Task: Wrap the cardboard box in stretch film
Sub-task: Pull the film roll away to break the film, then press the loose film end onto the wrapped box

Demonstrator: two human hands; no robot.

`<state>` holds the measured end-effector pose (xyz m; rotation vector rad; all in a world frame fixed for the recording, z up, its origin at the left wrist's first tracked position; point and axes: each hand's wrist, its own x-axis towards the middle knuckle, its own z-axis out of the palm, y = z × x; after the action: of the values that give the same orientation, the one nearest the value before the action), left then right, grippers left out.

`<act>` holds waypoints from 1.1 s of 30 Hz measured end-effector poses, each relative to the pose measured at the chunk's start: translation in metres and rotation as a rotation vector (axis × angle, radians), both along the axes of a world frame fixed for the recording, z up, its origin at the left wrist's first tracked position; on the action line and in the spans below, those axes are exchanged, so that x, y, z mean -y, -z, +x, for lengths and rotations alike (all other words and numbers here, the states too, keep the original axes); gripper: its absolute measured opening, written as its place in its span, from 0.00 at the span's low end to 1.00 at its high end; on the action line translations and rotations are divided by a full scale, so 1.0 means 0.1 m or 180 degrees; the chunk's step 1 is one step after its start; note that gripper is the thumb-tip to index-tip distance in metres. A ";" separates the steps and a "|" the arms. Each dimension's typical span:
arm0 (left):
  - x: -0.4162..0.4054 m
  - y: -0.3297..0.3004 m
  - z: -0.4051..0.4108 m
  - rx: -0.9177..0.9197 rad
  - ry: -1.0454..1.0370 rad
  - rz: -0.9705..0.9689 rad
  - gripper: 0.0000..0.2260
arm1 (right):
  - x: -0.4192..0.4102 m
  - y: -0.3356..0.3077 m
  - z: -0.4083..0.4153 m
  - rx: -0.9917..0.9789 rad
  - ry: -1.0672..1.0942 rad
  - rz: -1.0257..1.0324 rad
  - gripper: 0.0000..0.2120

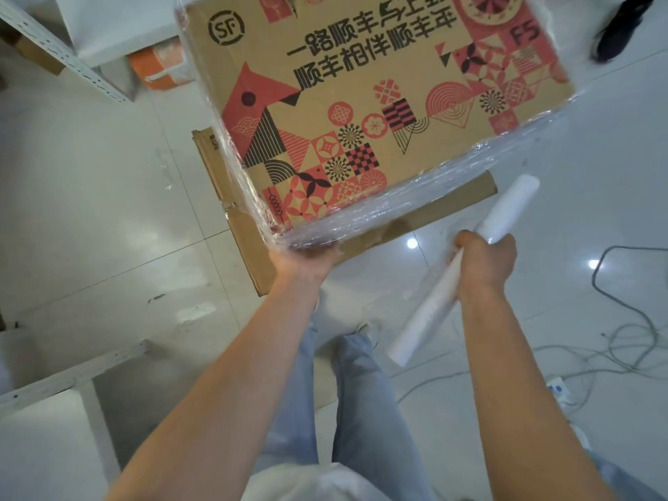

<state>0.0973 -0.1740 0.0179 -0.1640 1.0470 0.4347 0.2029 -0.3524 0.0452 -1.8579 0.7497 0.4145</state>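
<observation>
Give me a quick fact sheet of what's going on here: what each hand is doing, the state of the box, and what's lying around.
activity: wrapping a printed cardboard box in stretch film
left hand: holds the box's near bottom corner, fingers hidden underneath
right hand: grips the film roll around its middle
box state: tilted up off the floor, clear film already over its near edges
under the box: flattened cardboard on the tiled floor
nearby: loose cables on the right, white shelving on the left
</observation>
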 end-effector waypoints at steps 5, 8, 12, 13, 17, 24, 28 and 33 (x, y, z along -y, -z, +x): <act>-0.02 -0.09 0.02 -0.0325 0.0009 -0.0179 0.22 | -0.13 -1.03 0.30 0.1032 -0.0801 -0.0101 0.13; -0.13 -0.11 0.03 -0.0496 0.0115 -0.0004 0.25 | -0.60 -1.40 0.53 0.1349 -0.2248 -0.0325 0.18; -0.34 -0.04 -0.01 -0.0433 0.0420 0.0209 0.29 | -1.50 -1.37 0.69 0.1808 -0.4051 -0.1185 0.22; -0.36 0.00 -0.01 -0.0316 0.0322 0.0228 0.30 | -1.71 -1.30 0.69 0.1985 -0.4356 -0.1376 0.23; -0.31 0.13 0.02 -0.0289 -0.0024 0.0474 0.32 | -2.16 -0.90 0.55 0.2646 -0.5090 -0.2279 0.24; -0.18 -0.03 0.36 -0.0566 -0.0934 0.0269 0.37 | -2.16 -0.59 0.34 0.3265 -0.4914 -0.3040 0.24; -0.16 -0.08 0.41 -0.0719 -0.1006 0.0080 0.41 | -2.22 -0.56 0.30 0.3158 -0.4931 -0.3146 0.24; 0.03 -0.24 0.50 -0.0790 -0.0544 -0.0009 0.37 | -2.23 -0.52 0.29 0.3085 -0.4873 -0.3130 0.24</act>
<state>0.1476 -0.1767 0.0416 -0.2067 1.2826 0.6197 0.2316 -0.1290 0.0977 -2.8270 -1.5154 -0.0637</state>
